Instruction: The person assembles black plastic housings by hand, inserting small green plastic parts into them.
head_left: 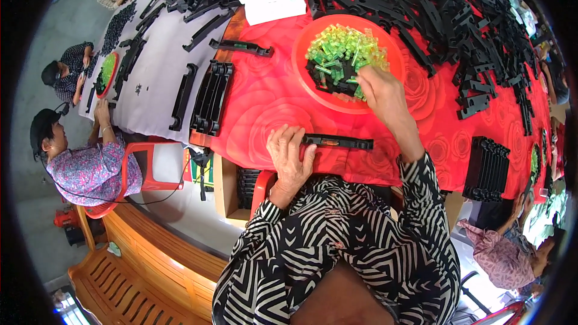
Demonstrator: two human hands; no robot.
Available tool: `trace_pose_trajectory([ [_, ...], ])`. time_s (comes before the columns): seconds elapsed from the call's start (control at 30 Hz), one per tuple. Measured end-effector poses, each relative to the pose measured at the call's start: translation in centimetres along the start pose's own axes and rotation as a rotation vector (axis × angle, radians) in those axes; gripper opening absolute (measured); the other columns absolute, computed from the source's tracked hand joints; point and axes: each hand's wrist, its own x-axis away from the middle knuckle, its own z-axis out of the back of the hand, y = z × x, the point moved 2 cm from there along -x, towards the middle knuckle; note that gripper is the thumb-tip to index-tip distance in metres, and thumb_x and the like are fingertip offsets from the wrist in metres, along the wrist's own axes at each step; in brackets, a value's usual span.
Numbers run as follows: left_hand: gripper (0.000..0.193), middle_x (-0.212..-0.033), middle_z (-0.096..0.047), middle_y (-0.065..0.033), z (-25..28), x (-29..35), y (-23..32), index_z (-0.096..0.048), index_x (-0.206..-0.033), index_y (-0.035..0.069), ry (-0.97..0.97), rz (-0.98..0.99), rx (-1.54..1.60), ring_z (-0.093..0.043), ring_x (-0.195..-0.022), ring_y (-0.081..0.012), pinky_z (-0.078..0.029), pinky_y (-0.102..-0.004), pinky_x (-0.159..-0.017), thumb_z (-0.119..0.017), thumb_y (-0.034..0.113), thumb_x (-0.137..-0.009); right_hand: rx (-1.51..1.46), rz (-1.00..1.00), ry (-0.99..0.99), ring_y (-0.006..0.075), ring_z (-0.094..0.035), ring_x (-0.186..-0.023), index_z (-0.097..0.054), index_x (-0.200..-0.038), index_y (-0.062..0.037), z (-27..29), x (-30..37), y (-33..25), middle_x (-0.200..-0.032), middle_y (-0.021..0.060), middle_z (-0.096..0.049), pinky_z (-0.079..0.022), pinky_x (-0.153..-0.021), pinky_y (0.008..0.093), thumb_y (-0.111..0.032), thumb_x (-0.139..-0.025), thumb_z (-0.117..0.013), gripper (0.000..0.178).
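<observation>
A long black plastic bar [340, 142], shaped like a small spirit level body, lies on the red cloth close in front of me. My left hand [290, 157] holds its left end, with the fingers bent over it and the thumb along the near side. A small orange-tinted piece shows in the bar's middle slot. Up and to the right, my right hand [384, 91] dips into a round red bowl [304, 78]. Its fingers are pinched together over small translucent green and yellow tubes [343, 45] and black bits; what they grip is hidden.
Bars stand stacked at left [211, 97] and right [486, 168]; a large heap of black bars [475, 30] covers the far right. A white tissue pack [274, 5] lies beyond the bowl. Other people [90, 153] sit along the pale table at left, more at right. A wooden bench [144, 247] stands behind left.
</observation>
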Motion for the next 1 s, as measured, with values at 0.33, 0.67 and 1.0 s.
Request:
trace_pose_trajectory([
  [0.33,0.016,-0.083,-0.066,-0.0035,0.0,-2.6,1.3,-0.065,-0.097,-0.001,-0.224,0.604,1.120,-0.059,-0.082,-0.0109,-0.046,-0.0255,-0.081,-0.057,0.013,-0.096,-0.203,0.379,0.022,0.0267,-0.057,-0.081,-0.059,-0.097,-0.0005,1.0,4.8,-7.2,-0.093,0.0106,-0.054,-0.047,-0.069,0.0371,-0.002,-0.072,-0.065,0.026],
  [0.67,0.015,-0.076,-0.063,-0.0023,-0.3,-0.7,0.5,-0.065,-0.087,0.001,-0.366,0.795,1.160,-0.055,-0.073,-0.0092,-0.042,-0.0239,-0.074,-0.062,0.014,-0.093,-0.273,0.339,-0.062,0.0277,-0.057,-0.081,-0.060,-0.100,0.0000,-0.2,7.4,-6.7,-0.097,0.0113,-0.054,-0.046,-0.068,0.0371,0.000,-0.070,-0.065,0.030],
  [1.0,0.012,-0.072,-0.062,-0.0019,-1.9,0.9,0.7,-0.063,-0.086,0.000,-0.437,0.699,1.091,-0.053,-0.065,-0.0079,-0.042,-0.0225,-0.061,-0.065,0.011,-0.091,-0.272,0.259,-0.159,0.0278,-0.057,-0.082,-0.062,-0.101,-0.0010,0.0,9.7,-5.8,-0.097,0.0116,-0.055,-0.046,-0.067,0.0376,0.001,-0.070,-0.065,0.031],
])
